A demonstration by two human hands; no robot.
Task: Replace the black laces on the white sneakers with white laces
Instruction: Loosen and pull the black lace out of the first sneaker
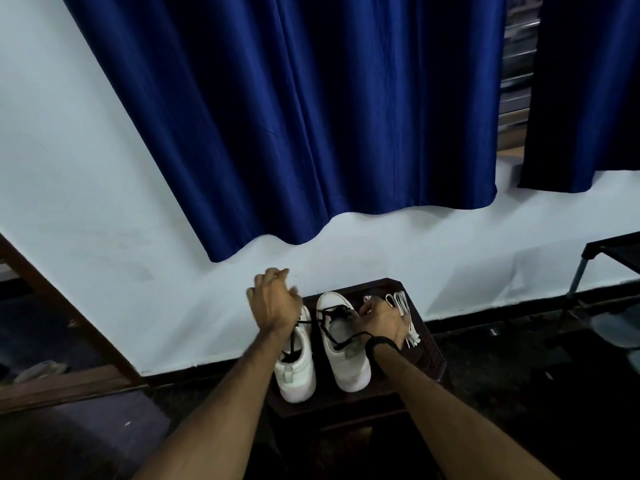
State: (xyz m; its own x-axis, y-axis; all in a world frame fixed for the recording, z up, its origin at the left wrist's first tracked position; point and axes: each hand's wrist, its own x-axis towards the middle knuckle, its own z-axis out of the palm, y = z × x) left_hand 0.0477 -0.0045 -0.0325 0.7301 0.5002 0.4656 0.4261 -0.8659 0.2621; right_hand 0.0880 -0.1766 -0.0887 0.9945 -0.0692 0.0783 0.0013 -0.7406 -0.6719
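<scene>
On the dark stool (pixel 429 358), my left hand (pixel 275 301) pinches the limp black lace (pixel 330 329) of the right sneaker (pixel 343 348), pulling it up. My right hand (pixel 382 322) rests on that shoe, grip unclear; I judge the lace light and best held near its tip.

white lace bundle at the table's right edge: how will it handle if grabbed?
The white laces look like flat looped strands, so probably floppy and light; they would likely sag and unspool when lifted. They lie near the right edge of the dark table, beside the right hand, so a sideways push could slide them off.
</scene>
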